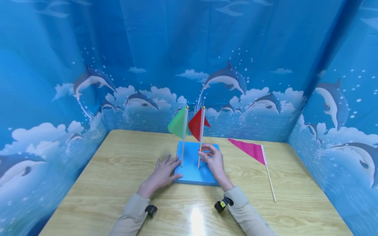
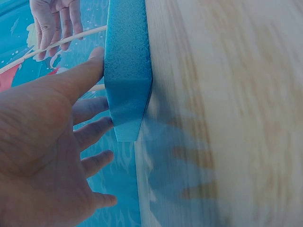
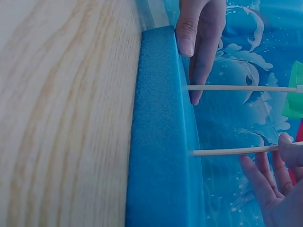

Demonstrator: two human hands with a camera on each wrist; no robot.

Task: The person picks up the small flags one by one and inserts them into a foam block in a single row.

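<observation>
A blue foam block point(image 1: 189, 178) lies flat on the table, with two flags standing in its top. The green flag point(image 1: 178, 124) is on the left, its stick close to my left fingers. My right hand point(image 1: 215, 160) pinches the wooden stick of the red flag point(image 1: 195, 125) between thumb and fingers; in the right wrist view the foot of this stick point(image 3: 222, 152) meets the foam. My left hand point(image 1: 163, 172) rests with spread, straight fingers on the block's left edge; the left wrist view shows its thumb point(image 2: 90, 73) and fingertips touching the foam.
To the right of the block, a pink pennant flag point(image 1: 251, 150) on a thin stick lies on the wooden table point(image 1: 118, 183). A blue curtain point(image 1: 165, 49) printed with dolphins encloses the table at the back and both sides.
</observation>
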